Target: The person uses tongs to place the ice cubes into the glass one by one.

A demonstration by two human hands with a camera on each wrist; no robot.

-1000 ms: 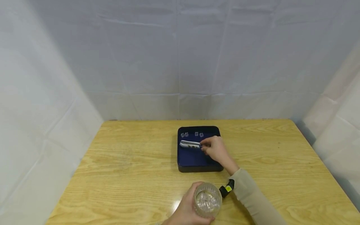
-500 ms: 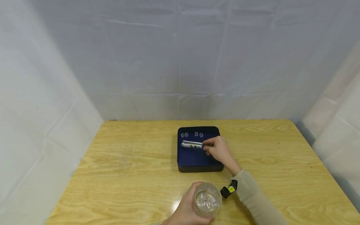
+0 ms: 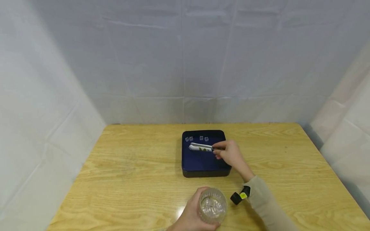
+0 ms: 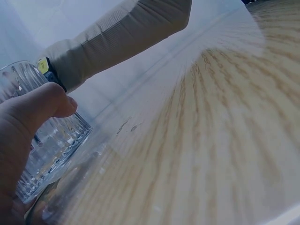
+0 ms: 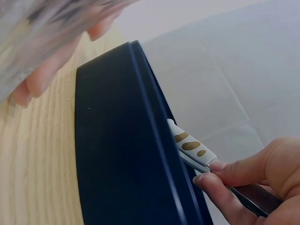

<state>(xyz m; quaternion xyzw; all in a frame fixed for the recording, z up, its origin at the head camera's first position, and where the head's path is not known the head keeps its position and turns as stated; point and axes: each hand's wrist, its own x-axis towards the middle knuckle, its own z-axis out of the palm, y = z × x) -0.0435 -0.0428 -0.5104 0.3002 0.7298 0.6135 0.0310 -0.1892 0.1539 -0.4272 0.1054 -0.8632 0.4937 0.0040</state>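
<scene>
My right hand pinches a pair of small tongs near their rear end, over the dark blue tray. The tongs have white tips with gold spots and point left; whether anything sits between the tips cannot be made out. Several clear cubes lie along the tray's back side. Nearer the front, my left hand grips a ribbed clear glass with several clear cubes inside. In the left wrist view the thumb lies across the glass wall. The tray's wall hides the tongs' far ends in the right wrist view.
Everything is on a light wooden table, with the tray toward its back. White cloth hangs behind and on both sides. A black wrist strap with a yellow patch sits on the right forearm.
My right hand and the tongs have shifted slightly right over the tray. The left hand and the glass stay in place, and the cubes in the tray have not moved.
</scene>
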